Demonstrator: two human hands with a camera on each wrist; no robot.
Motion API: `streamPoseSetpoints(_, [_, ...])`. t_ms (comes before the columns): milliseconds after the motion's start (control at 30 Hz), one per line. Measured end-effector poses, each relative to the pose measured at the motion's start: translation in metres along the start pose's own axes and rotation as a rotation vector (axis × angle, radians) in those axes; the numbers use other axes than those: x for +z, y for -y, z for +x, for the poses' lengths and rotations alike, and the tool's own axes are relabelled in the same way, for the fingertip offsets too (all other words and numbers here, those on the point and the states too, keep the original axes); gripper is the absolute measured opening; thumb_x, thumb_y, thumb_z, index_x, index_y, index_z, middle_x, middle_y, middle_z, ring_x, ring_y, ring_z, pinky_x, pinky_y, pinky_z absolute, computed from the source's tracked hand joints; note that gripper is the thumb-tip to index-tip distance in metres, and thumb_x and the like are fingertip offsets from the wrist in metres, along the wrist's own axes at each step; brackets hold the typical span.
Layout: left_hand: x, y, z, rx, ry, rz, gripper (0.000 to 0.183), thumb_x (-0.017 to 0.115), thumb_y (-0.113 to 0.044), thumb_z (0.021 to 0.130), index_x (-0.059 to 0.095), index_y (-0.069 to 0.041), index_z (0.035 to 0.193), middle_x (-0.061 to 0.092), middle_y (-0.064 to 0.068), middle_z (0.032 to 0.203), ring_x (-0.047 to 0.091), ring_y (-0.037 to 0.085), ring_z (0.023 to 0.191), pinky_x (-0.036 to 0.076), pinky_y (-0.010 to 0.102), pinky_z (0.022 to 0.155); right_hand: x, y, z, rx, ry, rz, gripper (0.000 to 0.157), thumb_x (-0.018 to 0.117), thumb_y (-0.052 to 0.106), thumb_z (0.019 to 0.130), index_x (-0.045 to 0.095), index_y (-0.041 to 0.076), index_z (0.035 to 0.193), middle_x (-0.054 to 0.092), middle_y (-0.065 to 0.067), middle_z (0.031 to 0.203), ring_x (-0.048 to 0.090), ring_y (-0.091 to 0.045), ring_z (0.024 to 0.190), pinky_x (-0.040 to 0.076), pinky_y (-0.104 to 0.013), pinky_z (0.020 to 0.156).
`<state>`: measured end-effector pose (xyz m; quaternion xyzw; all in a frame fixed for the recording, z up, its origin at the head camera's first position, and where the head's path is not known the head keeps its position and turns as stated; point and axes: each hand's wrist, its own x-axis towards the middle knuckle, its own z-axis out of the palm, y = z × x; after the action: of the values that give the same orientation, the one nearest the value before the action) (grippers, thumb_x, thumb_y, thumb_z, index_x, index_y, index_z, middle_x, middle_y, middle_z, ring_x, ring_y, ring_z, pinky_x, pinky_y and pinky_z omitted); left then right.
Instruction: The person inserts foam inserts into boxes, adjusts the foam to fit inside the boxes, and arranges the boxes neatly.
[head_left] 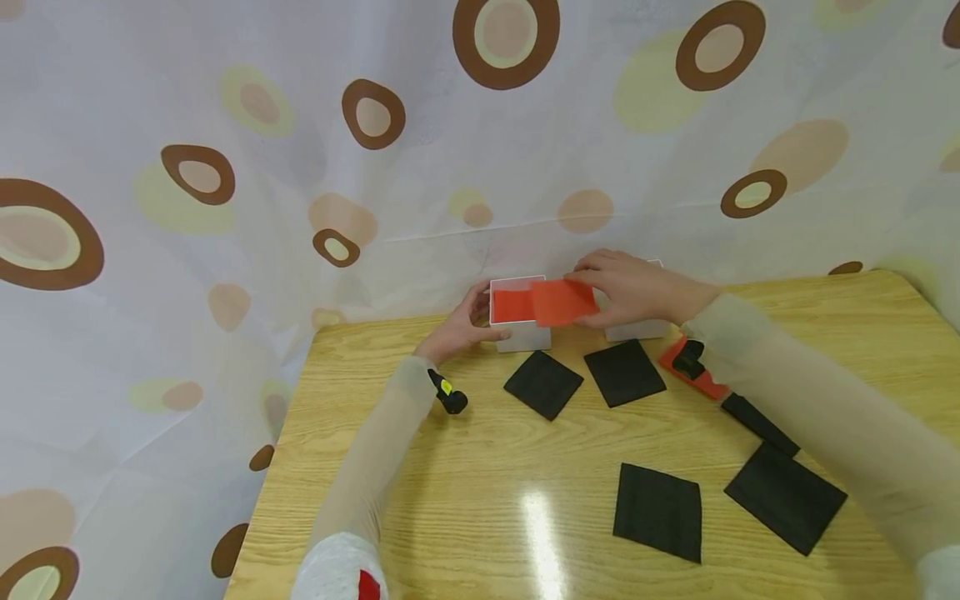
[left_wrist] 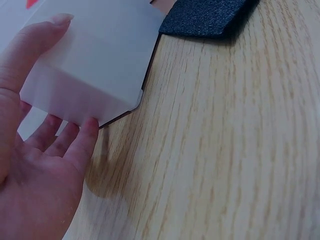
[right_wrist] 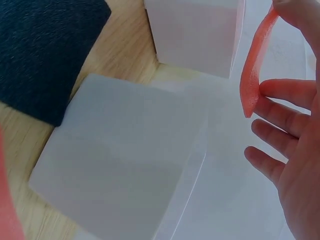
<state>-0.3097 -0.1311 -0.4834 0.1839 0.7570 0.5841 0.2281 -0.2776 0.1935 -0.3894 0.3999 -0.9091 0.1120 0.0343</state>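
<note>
At the back of the table, my left hand point(head_left: 459, 331) holds a white open-topped box point(head_left: 525, 338). Its thumb lies along the front face and its fingers touch the side wall point(left_wrist: 75, 97). Red foam point(head_left: 512, 307) shows inside this box. My right hand point(head_left: 637, 287) pinches a thin red foam square point(head_left: 564, 302) between thumb and fingers, over the right part of the box opening. In the right wrist view the red square point(right_wrist: 255, 70) appears edge-on and slightly bent, with the lower fingers spread apart. A second white box point(head_left: 636, 331) stands behind the right hand, partly hidden.
Black foam squares lie in front of the boxes, one point(head_left: 543, 385) left and one point(head_left: 625, 372) right. Two more, one point(head_left: 658, 512) and another point(head_left: 786, 497), lie nearer. A red piece point(head_left: 708, 383) and black piece point(head_left: 761, 425) sit by the right sleeve. A patterned curtain point(head_left: 420, 183) hangs behind.
</note>
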Motion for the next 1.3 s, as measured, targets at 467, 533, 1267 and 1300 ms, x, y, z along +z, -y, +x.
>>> streamPoseSetpoints(467, [-0.001,-0.003,0.001,-0.012,0.015,0.032,0.099,0.082,-0.013,0.092,0.017,-0.026,0.166,0.032,0.002,0.168,0.03,0.022,0.155,0.034,0.042,0.122,0.003,0.006,0.027,0.04,0.049,0.021,0.065,0.076,0.04,0.088,0.065,-0.004,0.135,0.064,-0.023,0.128,0.056,-0.042,0.121,0.044,-0.056,0.108])
streamPoseSetpoints(533, [-0.001,-0.004,0.001,-0.009,0.019,0.026,0.098,0.082,-0.012,0.092,0.018,-0.025,0.165,0.032,0.002,0.168,0.03,0.022,0.155,0.035,0.042,0.122,0.003,0.009,0.03,0.038,0.051,0.016,0.063,0.076,0.039,0.089,0.065,-0.004,0.134,0.064,-0.023,0.127,0.056,-0.042,0.12,0.045,-0.056,0.108])
streamPoseSetpoints(1267, [-0.001,-0.004,0.003,0.005,0.039,-0.024,0.095,0.077,-0.003,0.094,0.018,-0.029,0.165,0.033,0.0,0.167,0.032,0.021,0.154,0.04,0.043,0.118,0.015,0.024,0.058,0.019,0.063,-0.062,0.06,0.074,0.049,0.091,0.068,0.009,0.135,0.067,-0.016,0.123,0.058,-0.037,0.118,0.046,-0.055,0.107])
streamPoseSetpoints(1300, [0.0,-0.004,0.003,0.006,0.04,-0.026,0.095,0.077,-0.003,0.094,0.019,-0.029,0.165,0.034,0.0,0.166,0.032,0.02,0.154,0.04,0.043,0.118,0.015,0.024,0.059,0.02,0.066,-0.069,0.06,0.074,0.049,0.091,0.068,0.01,0.135,0.067,-0.016,0.123,0.058,-0.037,0.118,0.046,-0.055,0.107])
